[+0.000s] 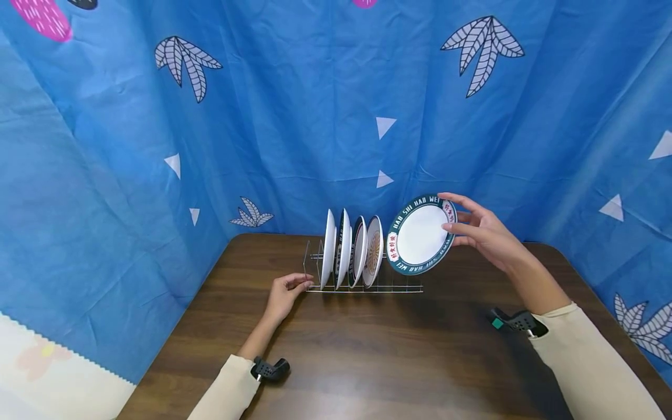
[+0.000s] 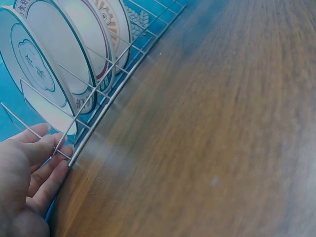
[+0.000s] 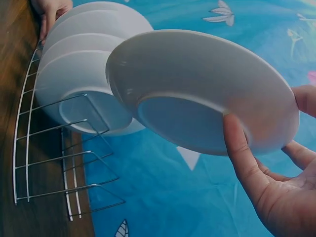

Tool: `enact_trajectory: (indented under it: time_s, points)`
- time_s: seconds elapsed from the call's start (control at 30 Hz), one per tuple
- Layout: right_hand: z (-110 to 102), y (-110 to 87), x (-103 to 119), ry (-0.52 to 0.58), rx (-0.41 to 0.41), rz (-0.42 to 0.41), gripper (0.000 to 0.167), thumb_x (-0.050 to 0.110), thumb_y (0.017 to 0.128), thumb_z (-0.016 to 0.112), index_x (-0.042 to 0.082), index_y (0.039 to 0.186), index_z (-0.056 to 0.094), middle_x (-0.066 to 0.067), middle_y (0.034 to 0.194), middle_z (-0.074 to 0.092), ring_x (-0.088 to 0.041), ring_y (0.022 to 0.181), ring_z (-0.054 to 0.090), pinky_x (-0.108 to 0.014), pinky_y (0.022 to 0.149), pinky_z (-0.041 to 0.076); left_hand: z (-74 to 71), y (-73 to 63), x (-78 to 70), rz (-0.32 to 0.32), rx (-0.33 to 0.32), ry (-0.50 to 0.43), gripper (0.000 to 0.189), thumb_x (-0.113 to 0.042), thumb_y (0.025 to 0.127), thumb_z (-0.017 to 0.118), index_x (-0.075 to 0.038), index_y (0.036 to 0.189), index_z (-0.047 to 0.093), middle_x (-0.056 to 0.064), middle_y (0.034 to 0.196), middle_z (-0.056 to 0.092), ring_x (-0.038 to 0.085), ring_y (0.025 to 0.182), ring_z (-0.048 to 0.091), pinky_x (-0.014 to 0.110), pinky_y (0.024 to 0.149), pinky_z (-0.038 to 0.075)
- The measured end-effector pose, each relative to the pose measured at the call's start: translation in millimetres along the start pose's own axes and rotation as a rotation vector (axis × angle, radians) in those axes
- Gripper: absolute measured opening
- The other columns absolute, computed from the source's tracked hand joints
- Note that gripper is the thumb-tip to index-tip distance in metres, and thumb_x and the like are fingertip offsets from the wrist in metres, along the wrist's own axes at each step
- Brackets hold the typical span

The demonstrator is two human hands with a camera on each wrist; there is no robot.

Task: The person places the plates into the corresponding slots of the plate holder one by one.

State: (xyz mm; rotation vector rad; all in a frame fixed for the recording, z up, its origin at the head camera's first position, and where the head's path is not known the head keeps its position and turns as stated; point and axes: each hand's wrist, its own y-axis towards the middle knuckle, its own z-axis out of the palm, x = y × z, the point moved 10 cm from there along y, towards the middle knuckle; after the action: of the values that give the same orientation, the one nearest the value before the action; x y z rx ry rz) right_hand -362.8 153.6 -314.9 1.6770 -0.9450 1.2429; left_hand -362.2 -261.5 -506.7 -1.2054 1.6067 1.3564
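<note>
My right hand (image 1: 480, 230) pinches the right edge of a plate (image 1: 422, 233) with a green lettered rim and white centre. This plate is tilted in the air, over the right part of a wire dish rack (image 1: 404, 289). In the right wrist view, its pale underside (image 3: 187, 64) shows with a finger against it. My left hand (image 1: 286, 296) holds the rack's left end, its fingers around the end wire in the left wrist view. Several plates stand upright in the rack, among them a white one (image 1: 328, 248) nearest that hand and an orange-patterned one (image 1: 373, 254) nearest the held plate.
The rack stands on a dark wooden table (image 1: 367, 350), near its back edge. Behind it hangs a blue curtain (image 1: 315, 116) with leaf and triangle prints. Black wrist devices (image 1: 270, 369) are strapped at both sleeves. Bare wire slots (image 3: 54, 163) lie at the rack's right end.
</note>
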Motion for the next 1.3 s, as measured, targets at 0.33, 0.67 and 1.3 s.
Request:
enact_trajectory:
  time_s: [0.33,0.67,1.3]
  points:
    - [12,20.2,-16,-0.121,-0.005,0.045,0.068,0.021,0.097,0.072,0.021,0.156,0.038,-0.024,0.131,0.049,-0.026,0.100,0.065,-0.037,0.079,0.061,0.3,-0.5,-0.2,0.006,-0.008,0.021,0.014,0.002,0.091,0.072,0.002,0.104,0.077,0.018,0.103,0.076,0.020,0.091,0.075,0.019,0.077,0.057]
    - [29,35.8,-26,-0.159,0.047,0.048,0.073,0.020,0.095,0.074,0.015,0.156,0.036,-0.027,0.119,0.053,-0.029,0.093,0.067,-0.041,0.076,0.062,1.7,-0.1,-0.6,0.024,0.012,0.000,0.015,0.005,0.091,0.071,0.002,0.104,0.076,0.019,0.103,0.076,0.019,0.091,0.075,0.020,0.078,0.057]
    - [51,49.1,-37,-0.146,0.089,0.058,0.072,0.018,0.095,0.074,0.012,0.156,0.036,-0.028,0.113,0.054,-0.035,0.089,0.070,-0.043,0.074,0.062,2.7,-2.4,-9.8,-0.026,0.018,0.041,0.017,0.007,0.093,0.067,0.010,0.109,0.072,0.029,0.108,0.072,0.043,0.100,0.070,0.021,0.080,0.056]
